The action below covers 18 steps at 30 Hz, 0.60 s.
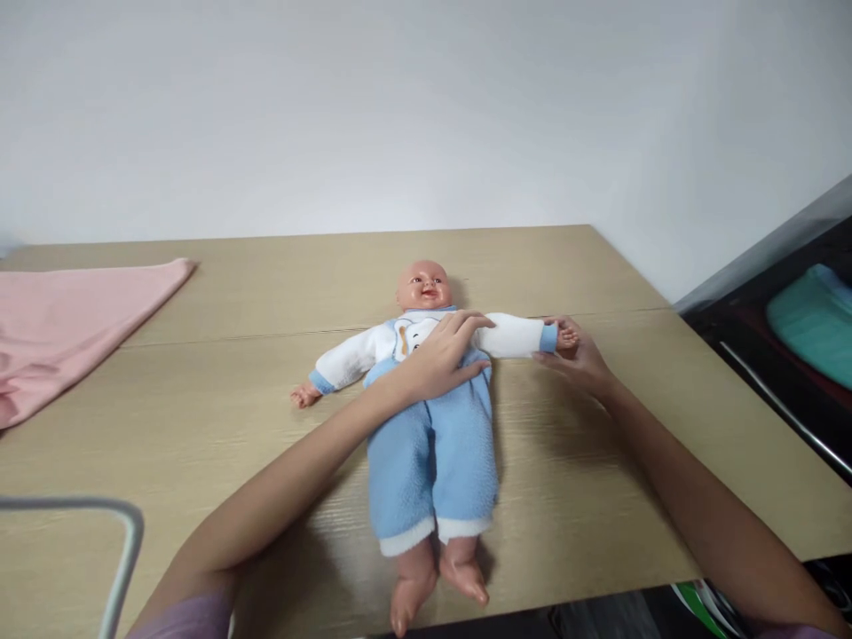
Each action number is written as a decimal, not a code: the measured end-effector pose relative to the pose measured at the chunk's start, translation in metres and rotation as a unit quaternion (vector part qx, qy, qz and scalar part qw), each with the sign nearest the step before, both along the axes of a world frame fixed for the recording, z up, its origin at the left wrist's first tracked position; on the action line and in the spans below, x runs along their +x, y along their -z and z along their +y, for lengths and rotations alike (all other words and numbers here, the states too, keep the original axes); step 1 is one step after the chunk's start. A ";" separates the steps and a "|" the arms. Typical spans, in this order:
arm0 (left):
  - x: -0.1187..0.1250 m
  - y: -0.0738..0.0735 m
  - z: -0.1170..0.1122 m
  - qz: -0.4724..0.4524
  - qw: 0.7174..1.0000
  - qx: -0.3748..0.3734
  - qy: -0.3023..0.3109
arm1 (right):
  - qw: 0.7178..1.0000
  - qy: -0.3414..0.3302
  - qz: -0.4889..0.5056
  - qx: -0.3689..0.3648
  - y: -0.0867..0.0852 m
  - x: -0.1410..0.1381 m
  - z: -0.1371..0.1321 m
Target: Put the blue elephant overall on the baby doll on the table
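Note:
A bald baby doll (424, 282) lies on its back on the wooden table, head away from me and bare feet toward me. It wears a white and blue fleece outfit (399, 470) with a cartoon face on the chest, partly covered by my forearm and hand. My left hand (453, 351) holds the doll across the chest and shoulder, fingers above the top of the sleeve and thumb below it. That white sleeve (512, 337) stretches out to the right. At its blue cuff, my right hand (576, 355) is closed around the doll's wrist and small hand.
A pink cloth (80, 328) is spread over the table's left side. In the lower left, a pale curved tube (126, 532) crosses the view. Beyond the right table edge is a dark object with a teal item (812, 319) on it. A white wall (399, 115) rises behind the table.

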<state>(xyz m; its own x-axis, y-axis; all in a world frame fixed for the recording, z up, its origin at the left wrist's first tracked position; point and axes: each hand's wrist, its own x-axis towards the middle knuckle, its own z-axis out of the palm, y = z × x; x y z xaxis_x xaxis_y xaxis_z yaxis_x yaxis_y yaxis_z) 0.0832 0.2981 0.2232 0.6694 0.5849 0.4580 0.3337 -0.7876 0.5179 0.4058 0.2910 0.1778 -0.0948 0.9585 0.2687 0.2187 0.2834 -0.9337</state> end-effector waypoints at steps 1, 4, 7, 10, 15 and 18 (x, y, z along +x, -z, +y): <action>0.000 0.001 0.000 -0.008 1.000 0.000 -0.002 | 0.999 -0.005 0.034 -0.003 -0.003 -0.009 -0.003; 0.002 0.006 0.001 -0.032 0.999 0.008 -0.010 | 0.994 -0.032 0.105 -0.002 -0.010 -0.043 -0.020; 0.004 0.010 0.002 -0.039 0.999 0.016 -0.029 | 0.987 -0.110 0.118 0.001 -0.015 -0.071 -0.042; 0.004 0.011 0.003 -0.049 0.997 0.020 -0.051 | 0.982 -0.163 0.092 0.021 -0.016 -0.082 -0.058; -0.001 0.007 0.002 -0.086 0.995 0.023 -0.052 | 0.990 -0.065 0.021 0.121 0.000 -0.071 -0.050; -0.004 0.007 0.003 -0.127 0.989 0.008 -0.072 | 0.990 -0.004 -0.073 0.118 0.020 -0.062 -0.033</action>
<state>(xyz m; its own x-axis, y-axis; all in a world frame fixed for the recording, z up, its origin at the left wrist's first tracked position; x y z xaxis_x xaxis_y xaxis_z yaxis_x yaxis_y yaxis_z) 0.0797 0.3008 0.2159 0.4422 0.6577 0.6099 0.3042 -0.7496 0.5878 0.3439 0.2583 0.1579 -0.1560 0.8700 0.4678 0.3430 0.4919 -0.8003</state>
